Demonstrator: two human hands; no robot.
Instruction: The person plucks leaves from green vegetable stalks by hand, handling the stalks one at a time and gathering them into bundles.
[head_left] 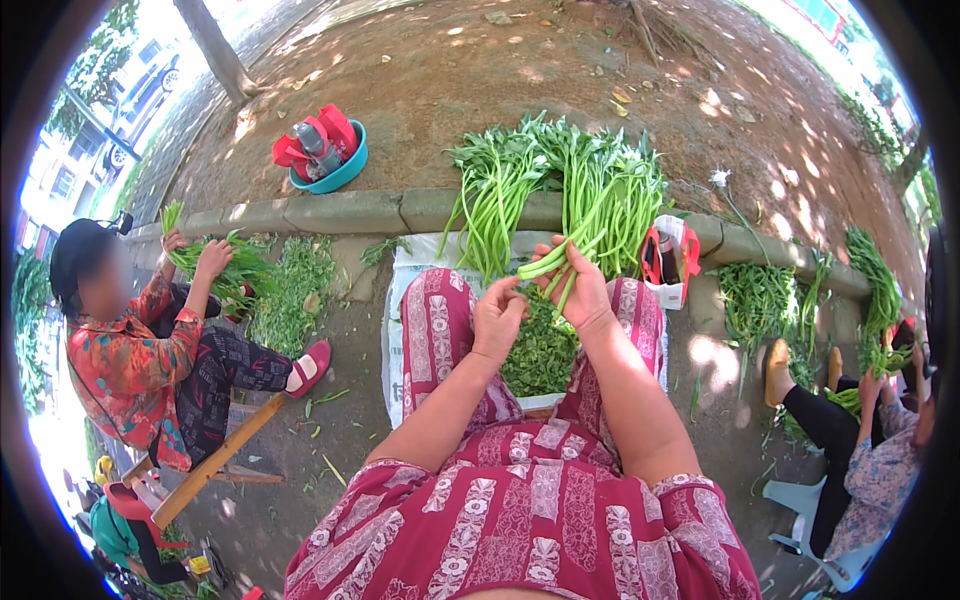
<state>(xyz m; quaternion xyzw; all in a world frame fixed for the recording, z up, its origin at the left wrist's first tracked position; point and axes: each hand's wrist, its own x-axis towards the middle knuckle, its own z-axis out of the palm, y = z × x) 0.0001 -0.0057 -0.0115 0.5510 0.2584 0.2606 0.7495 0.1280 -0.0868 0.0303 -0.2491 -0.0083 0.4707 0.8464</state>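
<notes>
My right hand (585, 292) is closed around a few pale green vegetable stems (545, 266), their cut-looking ends pointing left. Just left of them, my left hand (497, 322) has its fingers curled together in a pinch. Whatever may be between those fingertips is too small to make out. Below both hands, between my knees, lies a heap of loose green leaves (538, 358). Ahead of my hands, large bunches of long-stemmed leafy greens (605, 190) rest across the stone curb, their stems toward me and leaves away. Under them a white plastic sheet (425, 255) is spread.
A red and white bag (672, 265) stands right of my knee. Beyond the curb (345, 212) sits a teal basin (345, 178) holding red bags and a bottle. A person on a wooden bench (215, 460) at left and another at right on a plastic stool (800, 520) handle greens.
</notes>
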